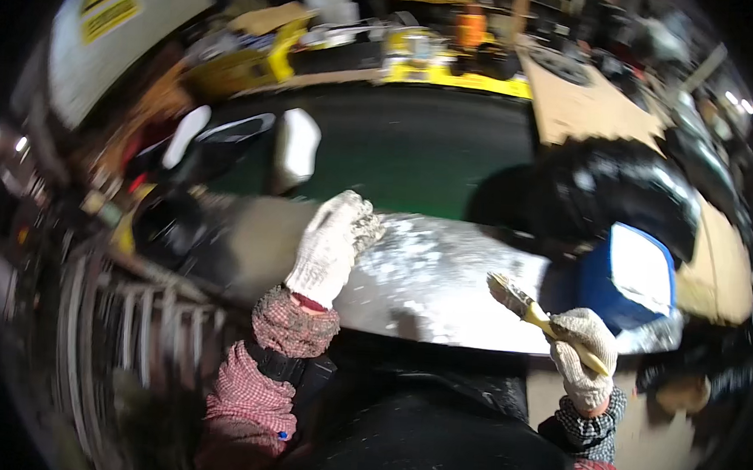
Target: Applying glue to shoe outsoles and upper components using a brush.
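My right hand, in a pale knitted work glove, is closed round the handle of a paintbrush. Its dark, worn bristles point up and left over a shiny metal-topped surface with wet-looking white streaks. My left hand, in a whitish glove with soiled fingers, is at the far edge of that surface, near the green belt. Its fingers are curled in, and whatever they may hold is hidden. Just beyond the brush hand stands a blue tub with white stuff in its top.
A dark green belt stretches behind the metal, with white shoe-shaped pieces on its left. A bulky black shiny object lies at the right beside cardboard. A yellow-edged shelf carries clutter; metal bars stand lower left.
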`<state>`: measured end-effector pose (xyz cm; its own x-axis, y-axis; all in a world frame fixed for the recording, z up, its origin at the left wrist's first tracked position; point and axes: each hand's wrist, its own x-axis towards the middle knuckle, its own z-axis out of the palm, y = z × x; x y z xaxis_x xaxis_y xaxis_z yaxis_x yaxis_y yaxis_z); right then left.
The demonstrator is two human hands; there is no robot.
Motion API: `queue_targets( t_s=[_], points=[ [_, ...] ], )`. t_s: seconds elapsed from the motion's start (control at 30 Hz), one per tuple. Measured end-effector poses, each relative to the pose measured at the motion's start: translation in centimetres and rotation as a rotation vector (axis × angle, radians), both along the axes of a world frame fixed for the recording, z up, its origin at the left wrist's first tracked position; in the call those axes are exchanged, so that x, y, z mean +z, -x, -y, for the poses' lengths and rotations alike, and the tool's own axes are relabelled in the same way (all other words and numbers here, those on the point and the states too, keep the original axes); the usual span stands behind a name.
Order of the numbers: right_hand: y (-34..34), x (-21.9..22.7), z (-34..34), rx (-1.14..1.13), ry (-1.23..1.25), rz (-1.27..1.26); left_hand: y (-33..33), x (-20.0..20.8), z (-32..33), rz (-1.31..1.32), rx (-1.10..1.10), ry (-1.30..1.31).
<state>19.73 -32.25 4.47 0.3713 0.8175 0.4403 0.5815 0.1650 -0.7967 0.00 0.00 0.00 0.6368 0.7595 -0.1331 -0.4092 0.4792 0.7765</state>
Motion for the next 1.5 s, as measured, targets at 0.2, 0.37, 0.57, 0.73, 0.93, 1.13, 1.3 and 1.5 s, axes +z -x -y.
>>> queue_targets(
  t_s=[0.2,0.37,0.57,0.73,0.93,1.13,1.3,1.5],
  points=[
    [-3.1,1.6,8.0,-0.401,-0.216,-0.244,-19.8,1.5,7.0,-0.294,-0.34,0.004],
    [-4.6,1.9,12.3,-0.503,-0.255,-0.144,-25.0,0.6,9.8,-0.182,-0.332,0.208],
    [-8.3,3.6,13.1,-0.653,-0.365,-0.166,-20.4,3.2,11.1,-0.163,-0.215,-0.179],
    [-12.4,5.4,11.4,-0.726,-0.123,0.09,-9.9,6.6,12.9,0.013,0.031,0.196],
    [-12.5,4.6,12.3,-0.755,-0.137,0.327,1.4,2.9,12.7,-0.025,0.128,0.223],
    [-9.9,1.6,13.4,-0.73,-0.165,0.666,6.9,-1.2,13.9,-0.128,0.094,0.222],
    [-4.8,3.5,8.3,-0.481,-0.315,0.111,7.9,-3.0,13.7,-0.256,-0.019,0.126],
    [2.8,5.3,-7.9,0.22,-0.342,0.387,7.3,-3.0,13.1,-0.454,-0.003,-0.644]
  ],
)
